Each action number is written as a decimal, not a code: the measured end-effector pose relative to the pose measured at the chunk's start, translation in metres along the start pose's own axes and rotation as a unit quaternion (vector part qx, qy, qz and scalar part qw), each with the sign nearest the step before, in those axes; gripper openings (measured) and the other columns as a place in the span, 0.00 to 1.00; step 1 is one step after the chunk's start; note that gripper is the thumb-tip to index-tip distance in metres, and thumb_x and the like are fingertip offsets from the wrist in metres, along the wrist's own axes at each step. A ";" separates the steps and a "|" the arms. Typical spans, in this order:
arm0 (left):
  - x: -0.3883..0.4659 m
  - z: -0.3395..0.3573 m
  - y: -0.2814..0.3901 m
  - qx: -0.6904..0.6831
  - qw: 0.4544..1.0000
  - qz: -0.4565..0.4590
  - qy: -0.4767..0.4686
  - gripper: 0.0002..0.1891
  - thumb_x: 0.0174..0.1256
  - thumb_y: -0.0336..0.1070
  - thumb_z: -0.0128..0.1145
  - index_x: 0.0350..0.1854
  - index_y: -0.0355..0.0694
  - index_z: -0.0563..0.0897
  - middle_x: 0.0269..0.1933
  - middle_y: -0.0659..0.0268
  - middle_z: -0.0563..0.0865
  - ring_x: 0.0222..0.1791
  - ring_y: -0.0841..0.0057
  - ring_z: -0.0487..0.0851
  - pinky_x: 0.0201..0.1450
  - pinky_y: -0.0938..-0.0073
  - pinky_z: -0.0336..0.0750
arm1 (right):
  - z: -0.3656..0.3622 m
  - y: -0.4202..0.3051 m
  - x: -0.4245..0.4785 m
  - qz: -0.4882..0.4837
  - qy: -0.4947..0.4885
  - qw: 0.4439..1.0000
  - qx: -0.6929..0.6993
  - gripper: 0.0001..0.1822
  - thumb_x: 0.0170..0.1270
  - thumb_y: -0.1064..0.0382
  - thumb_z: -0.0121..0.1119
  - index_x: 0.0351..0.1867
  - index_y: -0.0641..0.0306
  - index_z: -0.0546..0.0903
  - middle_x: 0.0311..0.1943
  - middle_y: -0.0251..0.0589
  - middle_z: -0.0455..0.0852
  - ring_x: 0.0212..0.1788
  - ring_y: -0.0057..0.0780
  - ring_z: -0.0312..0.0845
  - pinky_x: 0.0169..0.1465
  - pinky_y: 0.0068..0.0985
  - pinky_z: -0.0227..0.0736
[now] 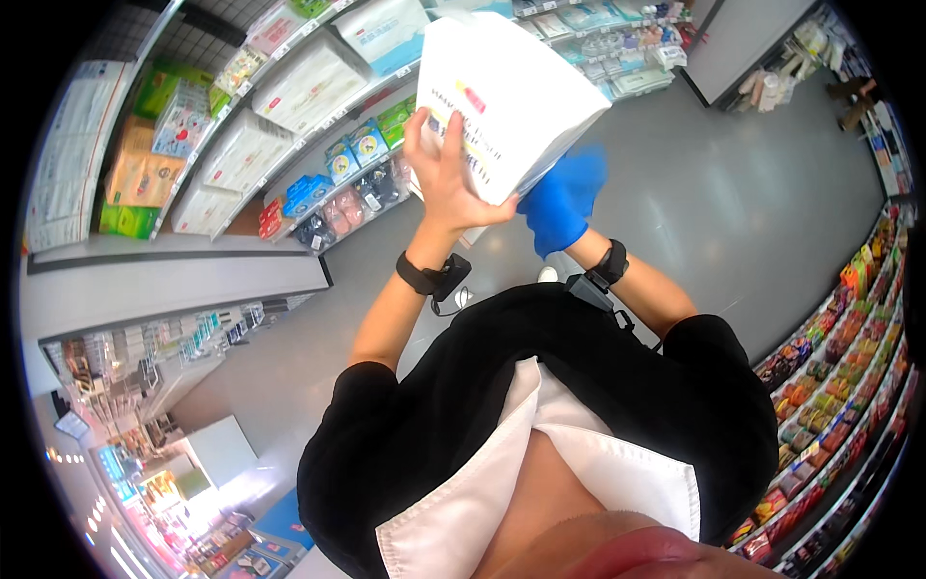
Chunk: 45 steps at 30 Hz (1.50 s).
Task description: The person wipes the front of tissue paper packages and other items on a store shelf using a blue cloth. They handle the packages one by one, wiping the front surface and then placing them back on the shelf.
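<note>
My left hand [450,177] grips a large white pack [517,94] that bears coloured marks and printed writing. The thumb lies along its lower edge and the fingers spread over its near face. The pack is tilted and raised in front of me, before the shelves. A bright blue cloth [563,199] is in my right hand [579,239], close against the lower right side of the pack. This cloth hides the right fingers, and its outline is blurred. Each wrist carries a black strap with a small device.
At the left, a shelf unit [289,155] holds white tissue packs [311,90], blue boxes [367,141] and an orange pack [145,166]. Snack shelves [825,405] curve along the right. Grey floor [709,195] runs between them. A person's legs [854,101] show at the far right.
</note>
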<state>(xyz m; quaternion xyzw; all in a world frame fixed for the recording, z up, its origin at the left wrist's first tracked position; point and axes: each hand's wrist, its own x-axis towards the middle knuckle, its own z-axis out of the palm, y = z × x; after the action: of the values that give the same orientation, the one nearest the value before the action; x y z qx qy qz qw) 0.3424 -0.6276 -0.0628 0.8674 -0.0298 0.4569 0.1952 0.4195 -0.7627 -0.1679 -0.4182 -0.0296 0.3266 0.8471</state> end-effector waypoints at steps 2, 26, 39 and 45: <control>0.006 -0.001 0.013 0.036 0.997 -0.064 -0.030 0.59 0.33 0.68 0.67 0.71 0.40 0.59 0.67 0.41 0.52 0.67 0.43 0.53 0.67 0.45 0.52 | 0.002 -0.010 0.010 -0.009 -0.060 0.997 0.045 0.20 0.75 0.56 0.40 0.60 0.65 0.69 0.52 0.37 0.78 0.52 0.24 0.75 0.49 0.23 0.75; 0.016 -0.027 -0.035 -0.555 0.725 -0.394 0.103 0.29 0.55 0.31 0.66 0.58 0.28 0.69 0.52 0.50 0.80 0.47 0.64 0.83 0.50 0.67 0.80 | 0.064 -0.085 0.022 -0.230 -0.200 0.924 -0.232 0.24 0.74 0.59 0.41 0.67 0.71 0.61 0.63 0.47 0.68 0.64 0.30 0.66 0.62 0.27 0.66; 0.022 -0.043 -0.031 -0.463 0.822 -0.329 -0.026 0.39 0.54 0.34 0.65 0.67 0.33 0.58 0.59 0.52 0.72 0.58 0.67 0.74 0.59 0.68 0.70 | 0.056 -0.092 0.032 -0.209 -0.227 0.907 -0.287 0.27 0.75 0.57 0.39 0.69 0.69 0.57 0.67 0.45 0.63 0.67 0.30 0.61 0.65 0.26 0.61; 0.001 -0.017 -0.032 -0.421 0.833 -0.340 0.114 0.41 0.50 0.34 0.69 0.65 0.31 0.59 0.58 0.54 0.71 0.59 0.67 0.72 0.61 0.67 0.68 | 0.043 -0.072 0.027 -0.175 -0.202 0.921 -0.284 0.28 0.75 0.56 0.39 0.70 0.69 0.56 0.69 0.44 0.61 0.68 0.30 0.59 0.67 0.26 0.58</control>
<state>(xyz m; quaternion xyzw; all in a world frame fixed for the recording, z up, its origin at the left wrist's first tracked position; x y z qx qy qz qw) 0.3370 -0.5914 -0.0630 0.5984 0.1003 0.4005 0.6867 0.4645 -0.7492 -0.0938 -0.5548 -0.3642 0.2289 0.7121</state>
